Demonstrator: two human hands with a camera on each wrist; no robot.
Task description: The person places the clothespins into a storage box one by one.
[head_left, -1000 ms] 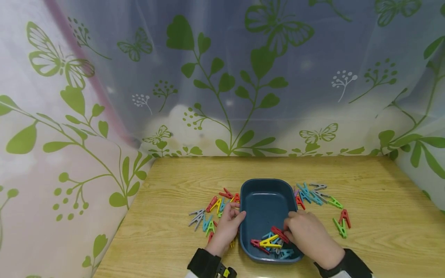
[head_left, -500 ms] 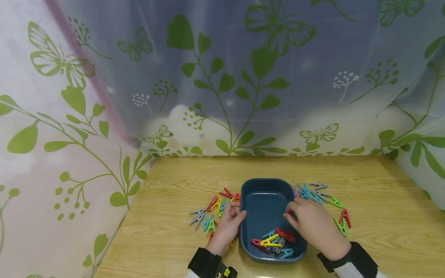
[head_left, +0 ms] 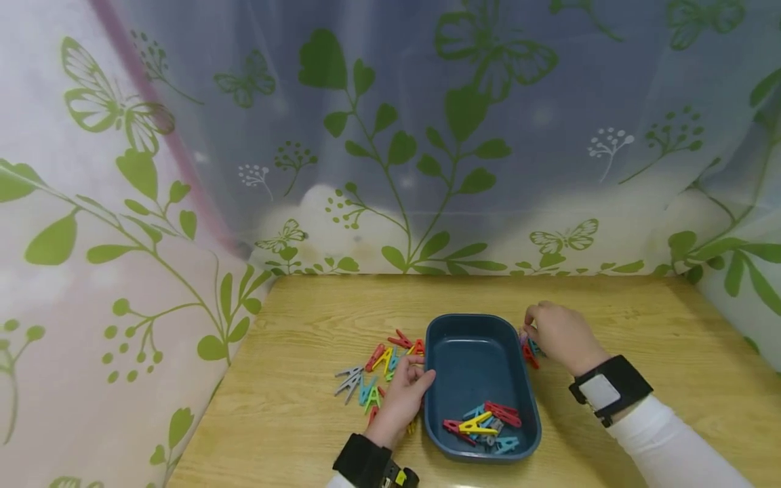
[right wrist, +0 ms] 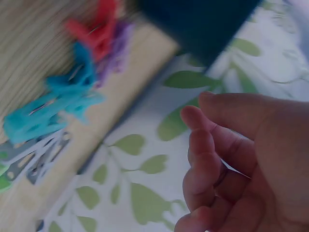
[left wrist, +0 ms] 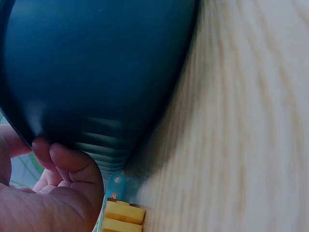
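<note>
Pegs (head_left: 476, 424) lie at the front edge of the tub (head_left: 476, 366), left hand (head_left: 399, 400) pinching its left rim! Right hand (head_left: 561, 332), empty, loosely curled, hovers near loose pegs (head_left: 531, 357) beyond the right edge. Yellow wristband patch (head_left: 401, 477): too small to read.

Left hand (head_left: 398, 401): holds the rim of the bin (head_left: 472, 362).
Bin: blue, between the hands.
Bin pegs (head_left: 478, 424): red, yellow, blue, grey, piled nearer the person than the left fingertips.
Right hand (head_left: 563, 333): just outside the bin, fingers bent; a red peg (head_left: 529, 356) lies near them.
Loose pegs (head_left: 372, 393): mixed colours, around the left hand.
Curtain (head_left: 366, 203): leafy, beyond both hands.
</note>
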